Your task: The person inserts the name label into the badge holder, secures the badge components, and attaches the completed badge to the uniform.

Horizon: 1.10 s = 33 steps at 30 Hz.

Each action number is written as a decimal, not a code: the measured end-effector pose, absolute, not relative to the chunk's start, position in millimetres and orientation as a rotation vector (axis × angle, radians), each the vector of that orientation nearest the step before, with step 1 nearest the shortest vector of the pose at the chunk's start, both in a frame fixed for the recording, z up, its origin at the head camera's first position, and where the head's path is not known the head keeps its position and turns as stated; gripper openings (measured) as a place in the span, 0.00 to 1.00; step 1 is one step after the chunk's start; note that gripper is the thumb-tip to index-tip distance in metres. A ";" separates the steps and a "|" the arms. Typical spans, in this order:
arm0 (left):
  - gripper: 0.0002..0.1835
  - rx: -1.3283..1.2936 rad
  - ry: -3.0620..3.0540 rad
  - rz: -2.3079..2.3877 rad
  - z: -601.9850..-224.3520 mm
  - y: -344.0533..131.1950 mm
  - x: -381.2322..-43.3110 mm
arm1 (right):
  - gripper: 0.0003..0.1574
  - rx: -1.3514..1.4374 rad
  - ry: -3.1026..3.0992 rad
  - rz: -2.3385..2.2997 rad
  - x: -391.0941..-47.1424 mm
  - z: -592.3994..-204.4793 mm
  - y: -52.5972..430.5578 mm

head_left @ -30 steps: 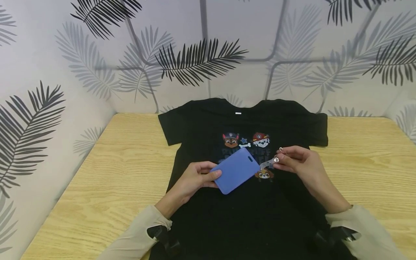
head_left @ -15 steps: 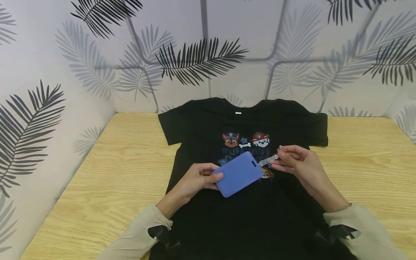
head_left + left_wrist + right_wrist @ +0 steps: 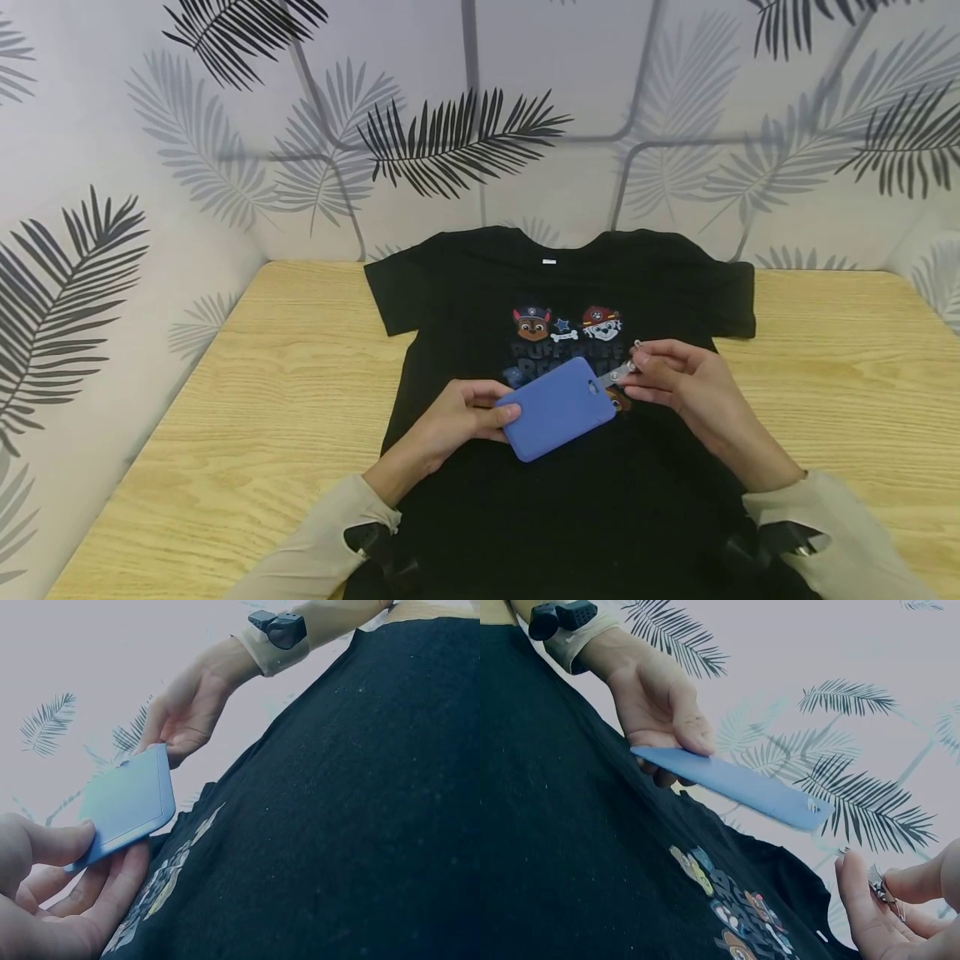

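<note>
My left hand [image 3: 461, 417] pinches the lower left corner of a blue card holder [image 3: 558, 412], thumb on its face and fingers underneath. Tilted, the holder is held above a black T-shirt [image 3: 577, 517], its slotted end toward the right. From the right, my right hand [image 3: 678, 383] pinches the metal part of a badge clip [image 3: 877, 885] between thumb and fingers. The clip's clear strap [image 3: 615, 375] reaches the holder's slotted end, and something small and pale shows in the slot [image 3: 814, 805]. Part of the strap is hidden behind the holder.
The T-shirt lies spread flat on a wooden table [image 3: 255, 400], cartoon dog print [image 3: 602, 323] up and collar toward the back. A wall [image 3: 525, 183] with a leaf pattern stands behind the table, and another runs along the left.
The holder has shifted slightly right and toward me and turned flatter. My right hand has brought the clip a little left, and something pale now shows in the slot.
</note>
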<state>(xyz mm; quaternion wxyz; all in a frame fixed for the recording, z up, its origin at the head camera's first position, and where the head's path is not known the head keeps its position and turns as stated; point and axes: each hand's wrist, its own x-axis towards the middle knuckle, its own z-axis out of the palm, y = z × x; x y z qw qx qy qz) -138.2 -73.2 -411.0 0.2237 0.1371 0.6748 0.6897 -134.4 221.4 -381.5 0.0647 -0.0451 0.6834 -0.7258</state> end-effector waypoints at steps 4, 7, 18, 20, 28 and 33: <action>0.13 0.378 1.875 1.895 -410.1 -71.1 -137.7 | 0.14 -0.139 2.060 -2.142 -133.7 -378.1 220.6; 0.13 0.376 1.877 1.896 -409.9 -68.7 -137.2 | 0.11 -0.161 2.021 -2.163 -133.2 -374.6 219.1; 0.17 0.671 1.892 1.702 -406.5 -62.0 -133.1 | 0.06 -0.271 1.984 -2.246 -126.0 -355.3 208.2; 0.18 0.732 1.871 1.660 -405.9 -57.8 -132.5 | 0.06 -0.313 2.013 -2.253 -124.1 -352.7 206.1; 0.19 0.782 1.850 1.609 -405.3 -42.8 -131.8 | 0.07 -0.410 2.121 -2.244 -118.9 -346.7 200.9; 0.22 0.832 1.880 1.611 -403.8 -34.3 -130.1 | 0.06 -0.422 2.153 -2.222 -118.0 -344.8 198.4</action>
